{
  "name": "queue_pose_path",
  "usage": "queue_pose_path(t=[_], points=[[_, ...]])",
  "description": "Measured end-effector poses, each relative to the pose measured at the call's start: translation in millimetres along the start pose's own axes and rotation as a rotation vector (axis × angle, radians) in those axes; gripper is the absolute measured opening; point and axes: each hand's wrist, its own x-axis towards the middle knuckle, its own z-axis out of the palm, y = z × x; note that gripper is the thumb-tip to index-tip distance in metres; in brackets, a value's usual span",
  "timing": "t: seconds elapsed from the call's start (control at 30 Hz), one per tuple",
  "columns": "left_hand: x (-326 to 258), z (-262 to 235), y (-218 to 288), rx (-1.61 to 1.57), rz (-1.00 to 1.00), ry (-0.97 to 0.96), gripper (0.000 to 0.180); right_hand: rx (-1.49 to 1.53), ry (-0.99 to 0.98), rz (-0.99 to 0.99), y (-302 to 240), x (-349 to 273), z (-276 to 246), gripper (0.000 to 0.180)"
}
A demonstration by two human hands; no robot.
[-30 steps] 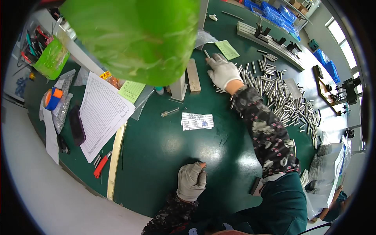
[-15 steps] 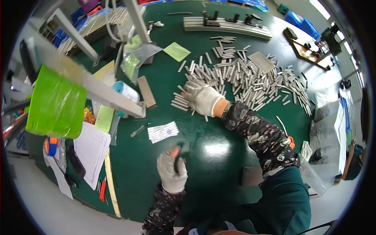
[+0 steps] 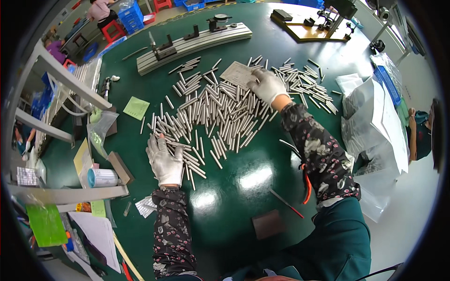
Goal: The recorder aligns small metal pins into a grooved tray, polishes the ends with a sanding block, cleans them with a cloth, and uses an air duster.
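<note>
White-gloved, the left hand (image 3: 165,164) lies palm down at eight o'clock on the edge of the metal rods (image 3: 232,119), fingers extended, thumb spread away, its arm pointing to twelve. At two o'clock the right hand (image 3: 271,88) bends over them, its arm slanting toward eleven; whether its fingers clamp anything can't be made out. Those rods form one loose spread, too many and too overlapped to count. One pale card (image 3: 236,74) lies among them at twelve, one green note (image 3: 136,108) at nine, one red-tipped stick (image 3: 281,198) at five, one dark block (image 3: 267,224) near six. Glossy dark green, the surface (image 3: 220,229) carries one metal rail (image 3: 197,46) at eleven and one yellow board (image 3: 293,30) at one. Clear plastic bags (image 3: 358,124) stand at three; blue crates (image 3: 130,19) show beyond, toward ten.
</note>
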Motion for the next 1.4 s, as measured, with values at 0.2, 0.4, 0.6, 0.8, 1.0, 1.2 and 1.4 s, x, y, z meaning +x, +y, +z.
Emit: queue_pose_path(t=[0.2,0.4,0.6,0.8,1.0,1.2,1.4], points=[[3.2,2.2,11.2,-0.074,0.036,0.043,0.066,-0.19,0.013,0.24,9.9,31.0,10.8,0.04],[0.5,2.3,7.7,-0.081,0.05,0.09,0.058,0.26,0.079,0.277,36.6,29.0,21.8,0.038],[1.7,8.6,-4.7,-0.051,0.062,0.104,0.058,0.778,0.282,0.395,110.0,7.3,-23.3,0.032],[14.9,-10.2,-11.2,-0.146,0.083,0.105,0.05,-0.274,0.252,0.755,232.1,-46.9,-60.2,0.041],[41.7,3.4,-74.5,-0.266,-0.105,0.069,0.053,-0.38,0.138,0.732,212.9,-54.2,-27.0,0.066],[60.9,24.7,-53.5,-0.175,0.185,0.074,0.06,-0.237,0.193,0.541,175.4,-48.0,-17.0,0.061],[73.6,30.0,-24.8,-0.279,0.238,0.073,0.067,-0.109,0.166,0.254,100.5,-40.4,10.8,0.062]])
